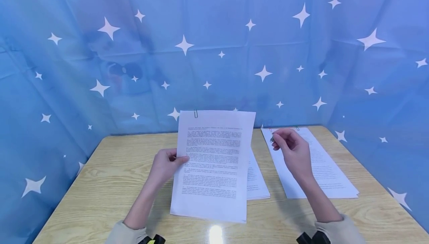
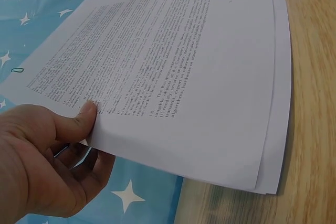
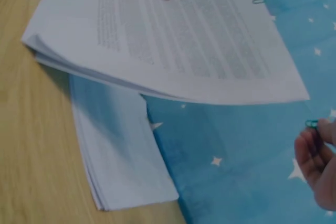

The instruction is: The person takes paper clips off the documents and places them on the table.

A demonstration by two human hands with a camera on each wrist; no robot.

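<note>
Gripping with the left hand the left edge of a printed sheaf, raised above a wooden table, bearing a green paper clip at its top left, partly hiding a paper stack, pinching a second clip in the right hand, in front of clipped sheets lying at right.

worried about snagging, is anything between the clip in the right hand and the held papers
Nothing visible: the right wrist view shows an open gap between the pinched clip and the held papers, only curtain behind.
</note>
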